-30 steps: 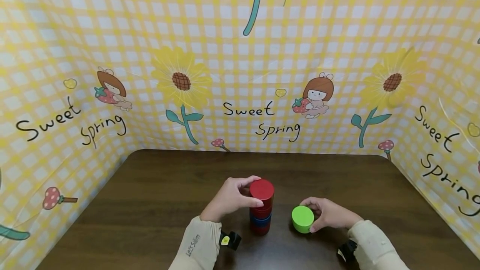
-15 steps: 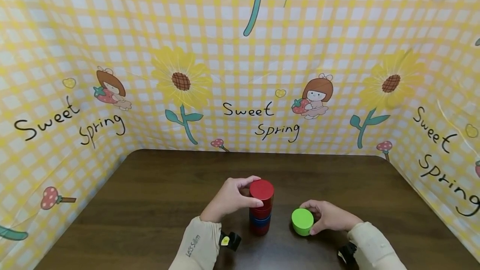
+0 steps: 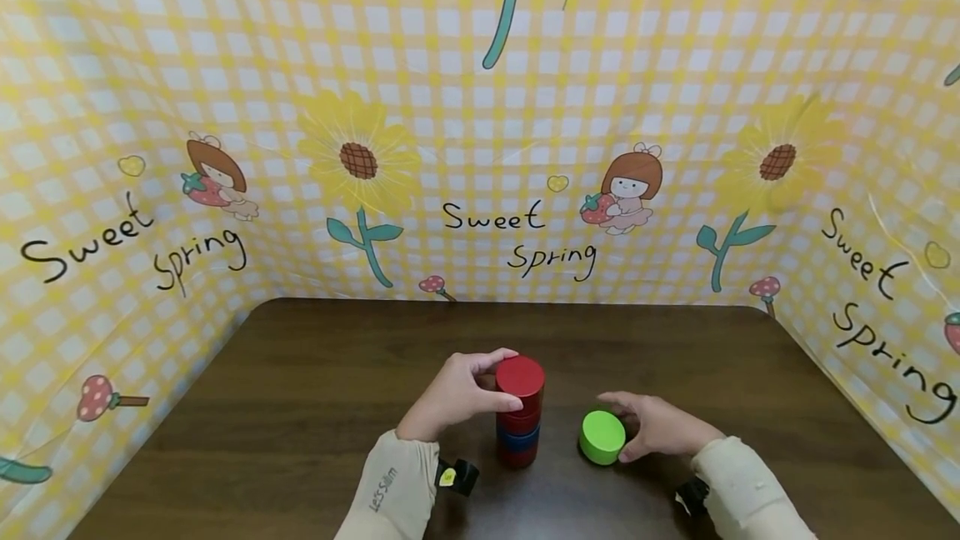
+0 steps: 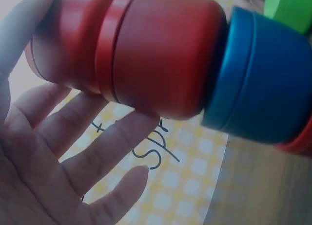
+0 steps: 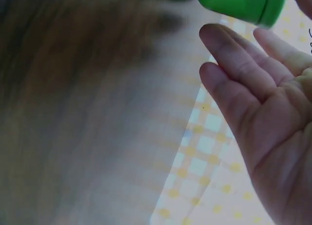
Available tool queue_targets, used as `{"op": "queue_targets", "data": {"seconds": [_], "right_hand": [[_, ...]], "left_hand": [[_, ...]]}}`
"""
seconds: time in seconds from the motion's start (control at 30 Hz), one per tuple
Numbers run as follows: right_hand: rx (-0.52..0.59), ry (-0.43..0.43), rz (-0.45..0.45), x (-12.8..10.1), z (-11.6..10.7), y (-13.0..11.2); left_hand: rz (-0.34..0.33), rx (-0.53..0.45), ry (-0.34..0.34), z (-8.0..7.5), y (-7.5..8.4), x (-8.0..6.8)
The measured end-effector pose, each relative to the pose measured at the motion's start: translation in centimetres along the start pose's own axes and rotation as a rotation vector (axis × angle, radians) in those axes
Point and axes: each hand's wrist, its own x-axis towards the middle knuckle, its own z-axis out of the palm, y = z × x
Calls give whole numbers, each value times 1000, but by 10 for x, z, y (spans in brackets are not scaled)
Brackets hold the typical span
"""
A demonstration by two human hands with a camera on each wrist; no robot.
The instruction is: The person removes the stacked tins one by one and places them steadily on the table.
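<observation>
Two bare hands, left hand (image 3: 450,394) and right hand (image 3: 656,426). Long cream sleeves (image 3: 390,490) to the wrists, dark lettering along the left one. Black strap-mounted cameras (image 3: 457,476) under both wrists, yellow tag on the left.

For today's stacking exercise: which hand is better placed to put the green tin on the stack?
Right, probably: the right hand already touches the green tin, while the left hand holds the top red tin.
</observation>
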Motion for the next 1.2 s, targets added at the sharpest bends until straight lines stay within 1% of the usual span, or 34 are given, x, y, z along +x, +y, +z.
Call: {"op": "queue_targets", "data": {"seconds": [0.1, 0.2, 0.37, 0.47, 0.57, 0.63, 0.73, 0.83, 0.93, 1.1, 1.2], "right_hand": [[2, 11, 9, -4, -6, -3], [-29, 46, -8, -6, -11, -8], [-84, 134, -62, -1, -16, -24], [-117, 215, -114, 6, -15, -36], [-141, 325, -163, 13, -12, -47], [-134, 391, -188, 17, -9, -53], [-116, 447, -219, 22, -5, -61], [-89, 464, -249, 25, -1, -68], [-71, 463, -280, 27, 2, -74], [-52, 404, -344, 31, 5, -83], [-28, 357, -353, 33, 7, -88]], "left_hand": [[15, 44, -8, 0, 2, 0], [22, 85, -9, 0, 3, 0], [38, 86, 9, 1, 1, -1], [50, 78, 28, 1, -2, -2], [65, 85, 45, 1, -4, -2], [73, 95, 56, 2, -4, -3], [83, 106, 70, 3, -4, -3], [90, 115, 75, 3, -3, -3], [102, 122, 71, 4, -2, -2], [128, 136, 67, 5, -1, -1], [126, 157, 64, 5, -2, 0]]}}
